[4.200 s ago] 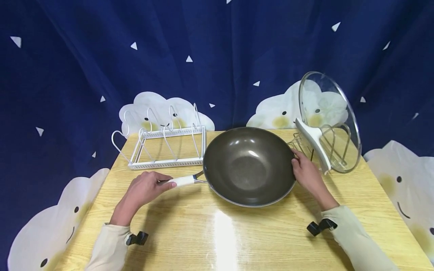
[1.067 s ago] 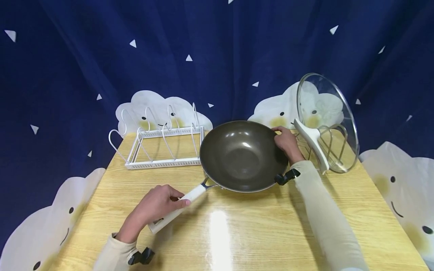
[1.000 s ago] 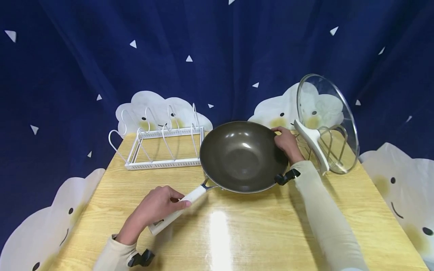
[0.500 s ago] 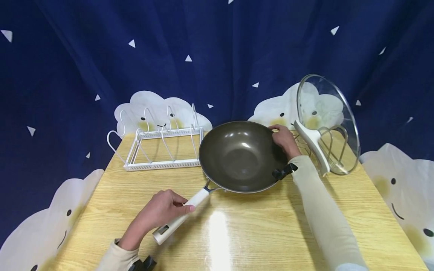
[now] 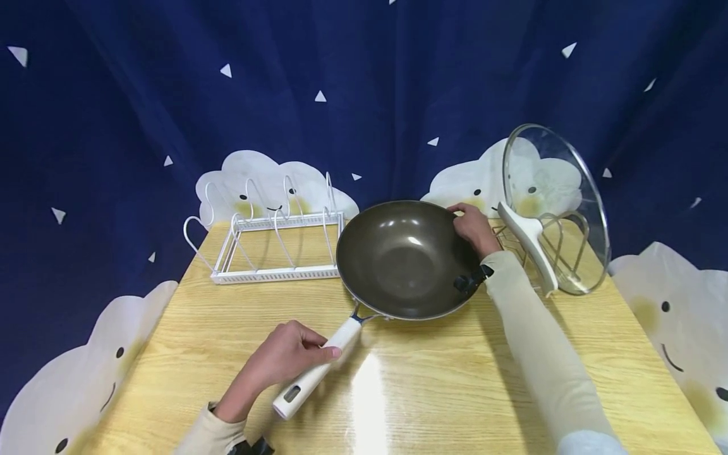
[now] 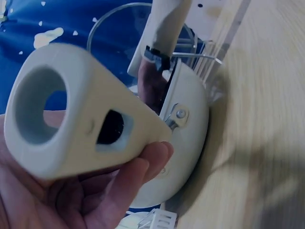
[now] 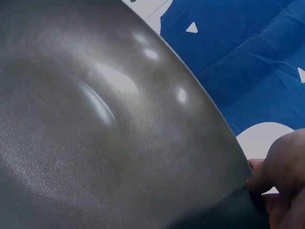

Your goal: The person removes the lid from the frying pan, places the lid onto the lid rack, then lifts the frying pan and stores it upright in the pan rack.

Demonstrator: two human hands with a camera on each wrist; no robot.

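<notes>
Gripping the wok's white handle (image 5: 316, 372), the left hand (image 5: 281, 360) curled round it while the right hand (image 5: 470, 226) pinched the wok (image 5: 400, 259) at its far rim.

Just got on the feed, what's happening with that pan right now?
A person has both hands on a dark wok sitting on the wooden table. The left hand grips its white handle, which points toward the person, while the right hand holds the far rim. A white wire rack stands to the left, empty. A glass lid is propped in a second rack on the right.
</notes>
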